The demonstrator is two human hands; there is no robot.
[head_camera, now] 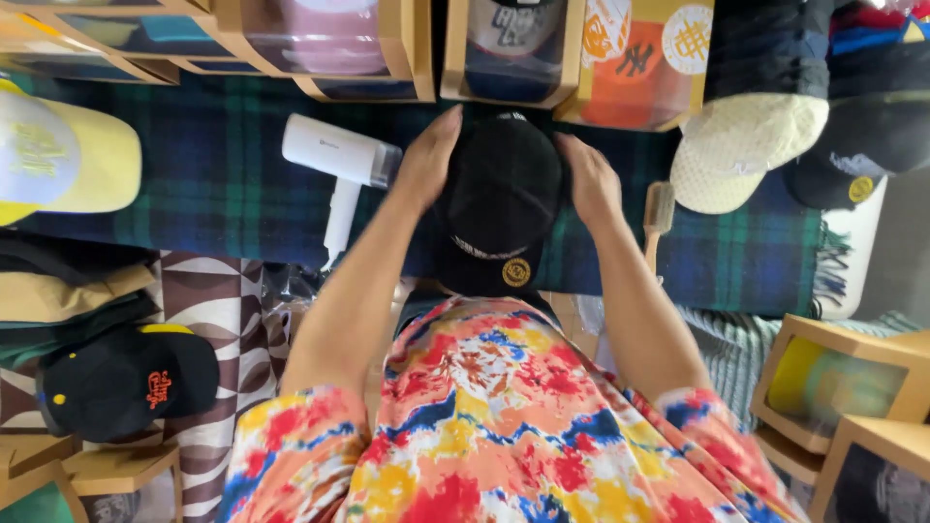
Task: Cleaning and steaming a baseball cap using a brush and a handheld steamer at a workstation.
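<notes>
I see a big dark plaid blanket [223,184] spread across the middle. It is green and blue. A black cap [499,199] sits on it, right in the center of my view. The brim points toward the person's body, at 6 o'clock, and has a round gold sticker on it.

The left hand [428,160] is at 9 o'clock from the cap. It is open, with flat fingers pressed on the cap's side. The right hand [589,179] is at 3 o'clock from the cap. It is open too, and it cups the other side. So both hands hold the cap between them, not in fists.

A yellow cap [63,155] lies far off at 9 o'clock. A white hair dryer [339,160] lies just beside the left hand, at 9 o'clock from it. A cream cap [741,145] hangs at 3 o'clock, past the right hand. Another black cap with orange letters [126,378] sits low at 8 o'clock.

Wooden boxes [407,48] with clear fronts stand in a row at 12 o'clock. They hold more caps.

A small wooden brush [659,213] lies just beside the right hand, at 3 o'clock from it.
</notes>
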